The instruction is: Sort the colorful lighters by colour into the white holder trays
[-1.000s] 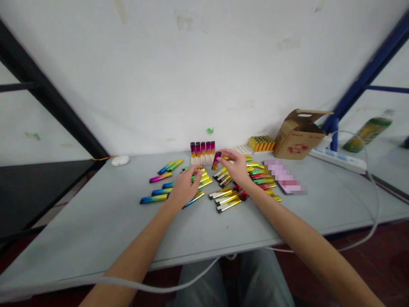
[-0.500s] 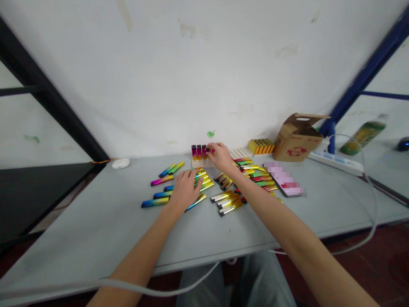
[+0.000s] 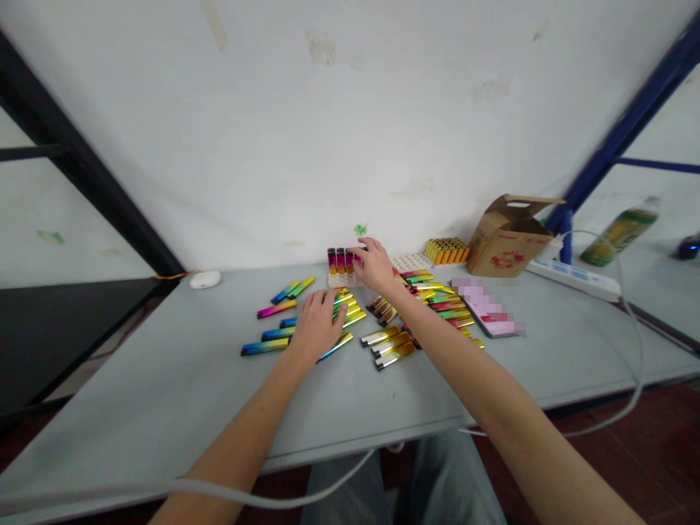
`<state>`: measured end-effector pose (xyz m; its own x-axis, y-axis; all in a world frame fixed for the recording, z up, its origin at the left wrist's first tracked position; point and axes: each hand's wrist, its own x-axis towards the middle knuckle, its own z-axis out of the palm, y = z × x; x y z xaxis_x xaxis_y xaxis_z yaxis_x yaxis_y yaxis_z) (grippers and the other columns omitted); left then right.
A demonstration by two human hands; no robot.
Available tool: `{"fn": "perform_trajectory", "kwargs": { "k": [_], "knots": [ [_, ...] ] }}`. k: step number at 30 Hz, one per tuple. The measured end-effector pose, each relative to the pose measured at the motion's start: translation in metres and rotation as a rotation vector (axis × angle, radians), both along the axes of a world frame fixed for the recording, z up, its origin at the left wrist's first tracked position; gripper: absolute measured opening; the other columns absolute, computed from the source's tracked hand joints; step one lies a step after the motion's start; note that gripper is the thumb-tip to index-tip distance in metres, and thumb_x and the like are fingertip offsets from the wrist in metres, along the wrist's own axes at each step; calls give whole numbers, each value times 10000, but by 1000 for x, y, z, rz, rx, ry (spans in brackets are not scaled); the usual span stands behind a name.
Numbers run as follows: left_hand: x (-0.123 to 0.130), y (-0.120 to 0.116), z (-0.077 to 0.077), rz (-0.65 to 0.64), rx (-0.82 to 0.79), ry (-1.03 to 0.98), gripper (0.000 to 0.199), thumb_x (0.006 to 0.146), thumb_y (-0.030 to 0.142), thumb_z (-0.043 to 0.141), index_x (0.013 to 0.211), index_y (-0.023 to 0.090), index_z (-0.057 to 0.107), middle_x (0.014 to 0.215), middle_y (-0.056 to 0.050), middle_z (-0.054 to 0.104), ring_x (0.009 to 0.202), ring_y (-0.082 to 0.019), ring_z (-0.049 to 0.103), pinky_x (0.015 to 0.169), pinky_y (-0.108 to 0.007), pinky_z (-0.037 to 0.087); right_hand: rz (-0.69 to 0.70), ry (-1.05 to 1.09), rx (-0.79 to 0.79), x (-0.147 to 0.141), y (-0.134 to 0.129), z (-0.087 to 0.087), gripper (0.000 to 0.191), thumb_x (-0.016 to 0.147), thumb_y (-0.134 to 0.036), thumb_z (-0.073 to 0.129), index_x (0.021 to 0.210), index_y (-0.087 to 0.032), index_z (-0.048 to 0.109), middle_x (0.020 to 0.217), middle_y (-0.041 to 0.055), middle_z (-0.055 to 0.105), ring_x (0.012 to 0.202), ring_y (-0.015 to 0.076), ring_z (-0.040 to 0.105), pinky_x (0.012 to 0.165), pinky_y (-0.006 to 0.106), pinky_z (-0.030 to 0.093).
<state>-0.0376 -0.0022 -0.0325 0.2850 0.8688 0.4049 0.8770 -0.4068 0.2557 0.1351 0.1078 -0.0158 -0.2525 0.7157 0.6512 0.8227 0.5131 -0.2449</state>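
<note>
My right hand (image 3: 375, 266) is at the back of the table, its fingers and thumb around a purple-red lighter at the right end of a short upright row. These purple-and-orange lighters (image 3: 340, 261) stand in a white tray with holes (image 3: 342, 280), against the wall. My left hand (image 3: 317, 321) rests palm down with fingers stretched over several lighters lying flat, partly hiding them. Blue-and-yellow lighters (image 3: 266, 346) lie left of it, and yellow-green ones (image 3: 354, 312) touch its right side. Gold-silver lighters (image 3: 394, 355) lie below my right forearm.
More coloured lighters (image 3: 451, 313) lie beside a pink phone-like slab (image 3: 486, 310). A block of yellow cylinders (image 3: 447, 251) stands by an open cardboard box (image 3: 508, 244). There are also a power strip (image 3: 577, 280), a white case (image 3: 205, 280), a bottle (image 3: 620, 232) and a loose white cable (image 3: 637, 379).
My right hand has shifted slightly right and its index finger has lifted at the tray. My left hand stays where it was.
</note>
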Motion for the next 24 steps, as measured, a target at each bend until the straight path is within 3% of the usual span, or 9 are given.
{"fn": "perform_trajectory", "kwargs": {
  "k": [6, 10, 15, 18, 24],
  "knots": [
    [-1, 0, 1, 31, 9, 31, 376, 944, 361, 389, 1194, 139, 561, 1192, -165, 586, 1124, -295, 529, 982, -444, 410, 31, -5, -24, 7, -7, -3, 435, 844, -142, 503, 1269, -127, 593, 1392, 197, 479, 1306, 312, 398, 1106, 483, 323],
    [-3, 1, -2, 113, 24, 79, 364, 926, 353, 417, 1196, 155, 560, 1183, -159, 595, 1128, -308, 531, 960, -446, 423, 87, 91, -26, 24, -22, -4, 416, 848, -174, 506, 1254, -122, 586, 1338, 183, 531, 1267, 280, 452, 1090, 445, 353],
    [-5, 2, -3, 200, 0, 116, 333, 910, 314, 422, 1152, 144, 575, 1122, -170, 629, 1102, -320, 558, 927, -452, 441, 196, 190, -175, 49, -58, -3, 236, 871, -237, 511, 1006, -208, 703, 1022, 92, 704, 993, 250, 615, 937, 413, 444],
    [-6, 3, -4, 197, -5, 116, 347, 906, 293, 420, 1186, 138, 553, 1149, -168, 632, 1135, -316, 556, 937, -433, 444, 208, 243, -214, 57, -75, -4, 231, 896, -290, 505, 905, -214, 723, 882, 72, 724, 831, 241, 633, 825, 385, 454],
    [-12, 7, -3, 222, -26, 92, 409, 908, 291, 412, 1253, 96, 513, 1230, -191, 614, 1163, -317, 563, 965, -426, 437, 223, 281, -197, 60, -82, -12, 208, 886, -297, 529, 864, -217, 719, 879, 81, 717, 855, 252, 623, 835, 398, 443]
  ]
}}
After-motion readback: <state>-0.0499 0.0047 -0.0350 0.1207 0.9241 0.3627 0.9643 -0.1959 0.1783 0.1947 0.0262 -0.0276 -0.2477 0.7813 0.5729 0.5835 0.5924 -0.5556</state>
